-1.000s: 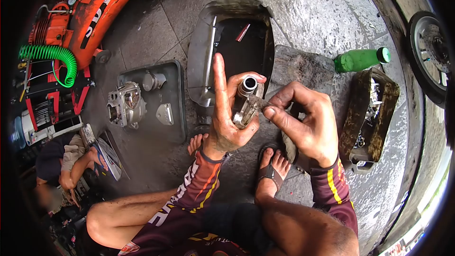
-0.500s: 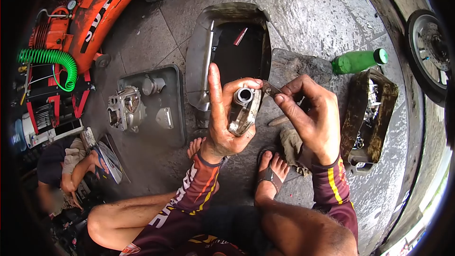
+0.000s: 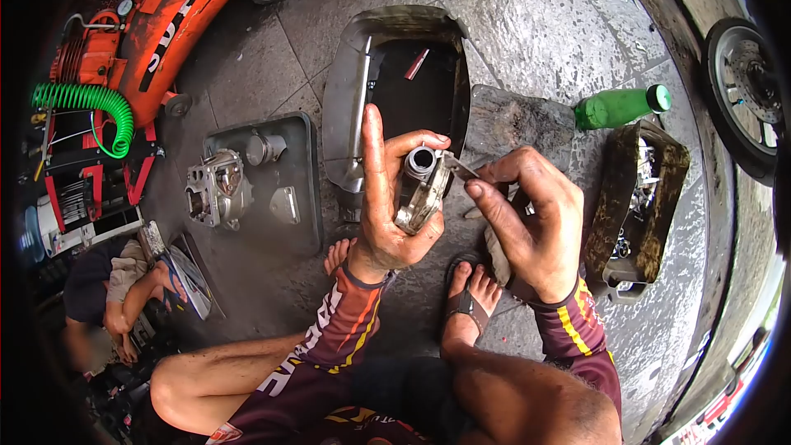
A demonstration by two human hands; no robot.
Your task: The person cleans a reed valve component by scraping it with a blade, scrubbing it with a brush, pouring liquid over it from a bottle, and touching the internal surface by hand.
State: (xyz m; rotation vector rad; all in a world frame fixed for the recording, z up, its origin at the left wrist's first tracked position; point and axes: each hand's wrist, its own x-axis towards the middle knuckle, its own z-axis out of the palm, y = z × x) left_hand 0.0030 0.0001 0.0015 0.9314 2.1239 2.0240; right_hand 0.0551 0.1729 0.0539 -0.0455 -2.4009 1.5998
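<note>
A small metal engine part (image 3: 423,189) with a round tube opening at its top is gripped in my left hand (image 3: 391,214), whose index finger points straight up. My right hand (image 3: 535,218) pinches a thin flat metal blade (image 3: 458,168) between thumb and index finger. The blade's far end meets the right edge of the metal part. Beyond my hands lies a big dark tray (image 3: 342,91), which holds a red-and-silver piece (image 3: 417,64) and a long rod along its left side. A pale cloth (image 3: 498,257) is partly hidden behind my right hand.
On the left, a grey tray (image 3: 311,198) holds an engine cylinder (image 3: 216,189), a piston (image 3: 265,147) and a plate. A green bottle (image 3: 618,107) and a dirty bin (image 3: 595,239) of parts are right. Another person (image 3: 107,288) sits lower left, near an orange compressor (image 3: 177,25).
The metal part has tilted and turned in my left hand. My right hand drew the blade away from it, then brought it back against its right edge.
</note>
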